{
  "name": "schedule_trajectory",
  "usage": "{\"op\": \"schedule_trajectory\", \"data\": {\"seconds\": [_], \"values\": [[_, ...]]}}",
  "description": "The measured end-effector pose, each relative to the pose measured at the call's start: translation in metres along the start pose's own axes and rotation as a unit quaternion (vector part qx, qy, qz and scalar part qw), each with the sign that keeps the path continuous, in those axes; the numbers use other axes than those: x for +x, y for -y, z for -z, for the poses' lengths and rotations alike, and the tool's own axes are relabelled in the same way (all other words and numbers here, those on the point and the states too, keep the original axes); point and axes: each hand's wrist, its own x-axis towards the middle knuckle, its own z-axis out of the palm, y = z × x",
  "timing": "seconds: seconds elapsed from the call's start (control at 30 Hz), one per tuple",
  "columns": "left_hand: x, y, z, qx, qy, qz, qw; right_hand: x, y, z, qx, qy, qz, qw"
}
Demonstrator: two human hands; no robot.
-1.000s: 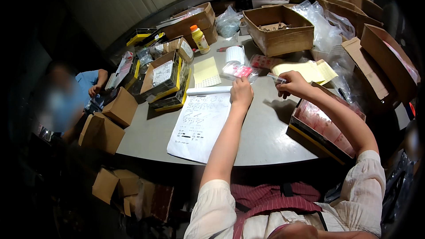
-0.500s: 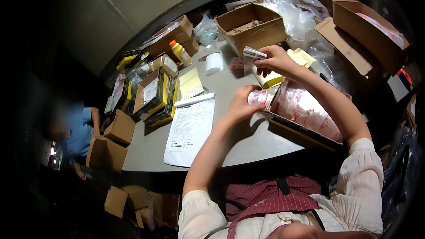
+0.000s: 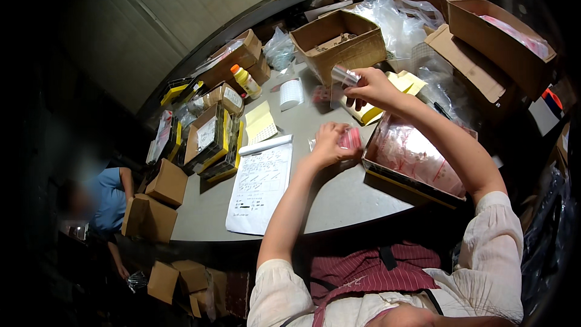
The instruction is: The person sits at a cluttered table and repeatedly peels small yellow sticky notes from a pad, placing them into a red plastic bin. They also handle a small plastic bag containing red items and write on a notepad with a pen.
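Note:
Close to the box's left edge, my left hand (image 3: 330, 146) is closed on a small clear plastic bag with red printing (image 3: 350, 139), low over the table. My right hand (image 3: 374, 89) is raised above the table's far side, its fingers pinching a short, shiny silvery cylinder (image 3: 345, 75); what exactly it is I cannot make out. Under my right forearm sits an open cardboard box (image 3: 417, 191) with a black and yellow side, filled with clear plastic bags with red printing (image 3: 417, 148). Yellow paper (image 3: 405, 83) lies behind the right hand.
A notepad with handwriting (image 3: 260, 188) lies left of my left arm. Beyond it are a yellow bottle with orange cap (image 3: 247, 82), a white paper roll (image 3: 292, 94) and stacked boxes (image 3: 209, 139). A large open carton (image 3: 339, 42) stands at the back. A co-worker in blue (image 3: 109, 200) is at far left.
My left hand has moved slightly left, away from the box edge, with the red-printed bag. The right hand has shifted a little, still holding the silvery cylinder. The co-worker's arm has lowered.

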Motion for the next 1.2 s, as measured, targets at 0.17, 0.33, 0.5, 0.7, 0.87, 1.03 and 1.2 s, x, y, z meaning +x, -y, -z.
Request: {"op": "schedule_trajectory", "data": {"seconds": [0.17, 0.33, 0.5, 0.7, 0.87, 1.03, 1.2], "values": [[-0.019, -0.031, 0.022, -0.366, -0.114, 0.057, 0.922, -0.005, 0.009, 0.003, 0.054, 0.002, -0.020, 0.998], [-0.019, -0.056, 0.033, -0.351, -0.163, 0.062, 0.920, -0.013, 0.027, -0.008, 0.053, 0.051, -0.042, 0.996], [-0.012, -0.058, 0.024, -0.157, -0.254, -0.011, 0.954, -0.011, 0.030, -0.008, 0.001, 0.047, -0.034, 0.998], [-0.010, -0.066, 0.016, -0.066, -0.322, -0.054, 0.943, -0.017, 0.017, -0.025, -0.017, 0.053, -0.009, 0.998], [-0.011, -0.071, 0.009, -0.060, -0.316, -0.040, 0.946, -0.019, 0.026, -0.034, -0.017, 0.157, -0.154, 0.975], [-0.016, -0.075, 0.013, -0.013, -0.346, -0.058, 0.936, -0.021, 0.055, -0.021, -0.014, 0.172, -0.222, 0.960], [-0.011, -0.079, 0.009, 0.001, -0.356, -0.067, 0.932, -0.017, 0.043, -0.013, 0.036, 0.161, -0.217, 0.962]]}}
